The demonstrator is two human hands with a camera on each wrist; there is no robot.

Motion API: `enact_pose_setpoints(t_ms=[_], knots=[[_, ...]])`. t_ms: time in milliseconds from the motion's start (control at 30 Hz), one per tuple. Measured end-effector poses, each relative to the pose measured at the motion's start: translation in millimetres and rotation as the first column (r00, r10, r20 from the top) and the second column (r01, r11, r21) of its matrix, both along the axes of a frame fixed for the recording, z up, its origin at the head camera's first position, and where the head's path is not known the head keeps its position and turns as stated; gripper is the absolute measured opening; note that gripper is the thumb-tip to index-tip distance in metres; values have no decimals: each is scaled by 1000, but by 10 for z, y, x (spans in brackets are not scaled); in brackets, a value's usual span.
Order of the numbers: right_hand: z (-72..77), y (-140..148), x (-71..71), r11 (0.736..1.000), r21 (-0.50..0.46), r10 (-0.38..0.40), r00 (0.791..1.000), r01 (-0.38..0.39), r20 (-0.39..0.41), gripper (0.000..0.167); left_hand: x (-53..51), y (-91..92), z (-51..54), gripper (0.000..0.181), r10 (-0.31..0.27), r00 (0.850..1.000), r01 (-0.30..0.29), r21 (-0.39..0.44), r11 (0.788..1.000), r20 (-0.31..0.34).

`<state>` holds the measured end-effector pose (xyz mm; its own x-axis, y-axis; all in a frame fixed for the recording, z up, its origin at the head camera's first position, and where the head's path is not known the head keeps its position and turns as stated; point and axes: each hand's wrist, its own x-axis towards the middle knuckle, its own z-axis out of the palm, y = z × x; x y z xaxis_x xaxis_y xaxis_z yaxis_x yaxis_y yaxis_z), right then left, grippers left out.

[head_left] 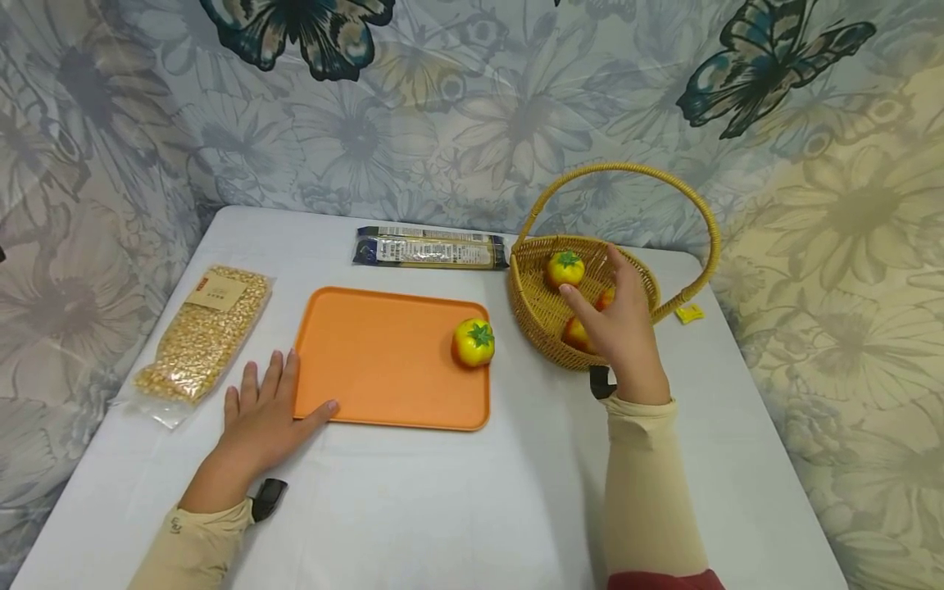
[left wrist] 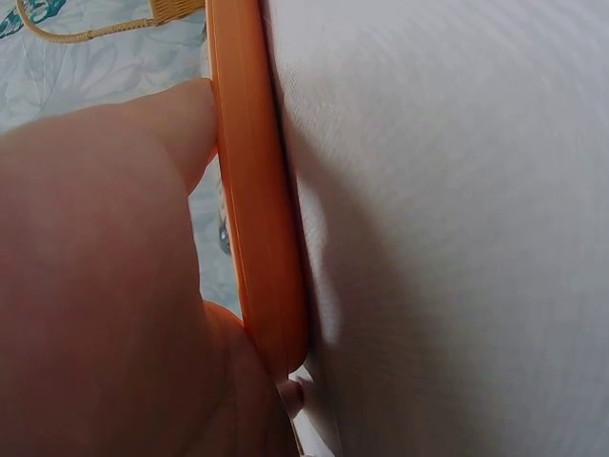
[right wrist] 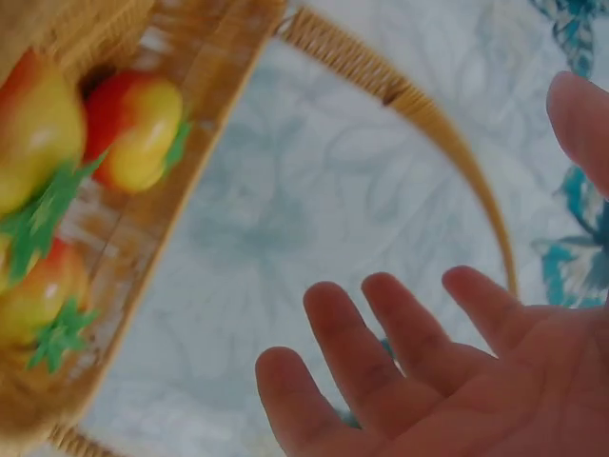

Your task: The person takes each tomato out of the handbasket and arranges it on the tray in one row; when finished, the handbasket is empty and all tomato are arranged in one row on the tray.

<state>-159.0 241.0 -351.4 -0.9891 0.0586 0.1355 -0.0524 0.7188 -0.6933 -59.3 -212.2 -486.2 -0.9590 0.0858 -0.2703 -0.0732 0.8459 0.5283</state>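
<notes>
Hovering with the right hand (head_left: 627, 328) over the wicker basket (head_left: 531, 324), with thumb and fingers spread wide and nothing in grasp. Resting with the left hand (head_left: 258, 419) at the near left corner of the orange tray (head_left: 383, 352), with fingers straight along the left side and thumb on the near rim, pressing lightly at most. See in the basket a yellow fruit (head_left: 565, 270) with a green leafy top towards the far side, a redder fruit (head_left: 575, 334) partly behind the right thumb, and an orange-red fruit (head_left: 605, 298) glimpsed between thumb and fingers. See on the tray a lone green-topped fruit (head_left: 470, 346), by the right rim. Likely to handle as light imitations, judging by the glossy, even skin: firm, hardly fragile, but smooth enough to slip and round enough to roll. Best taken from above around the widest part, with thumb and fingertips on opposite sides and only a mild squeeze. Better not lifted by the leafy top, probably thin and weakly fixed. Hard to read the skin of the redder fruit in the blurred right wrist view. Worth keeping clear of the arched handle (head_left: 619, 167), so as not to tip the basket
</notes>
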Motion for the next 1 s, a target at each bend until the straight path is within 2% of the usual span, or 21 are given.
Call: enact_pose_setpoints(t_ms=[233, 533, 700, 1000], knots=[[-69, 218, 0, 999, -13, -36, 998, 37, 57, 101, 11, -2, 24, 117, -1, 1000, 2, -11, 1000, 16], [-194, 357, -3, 990, 130, -68, 985, 48, 156, 96, 14, 17, 34, 114, 1, 1000, 0, 3, 1000, -9], [-258, 389, -28, 969, 244, -82, 978, 34, 191, 88, 11, 27, 67, 114, -3, 1000, 3, -2, 1000, -2], [-373, 450, -77, 948, 318, -95, 951, -4, 294, 81, 15, 16, 27, 115, -2, 1000, 2, 7, 1000, -17]])
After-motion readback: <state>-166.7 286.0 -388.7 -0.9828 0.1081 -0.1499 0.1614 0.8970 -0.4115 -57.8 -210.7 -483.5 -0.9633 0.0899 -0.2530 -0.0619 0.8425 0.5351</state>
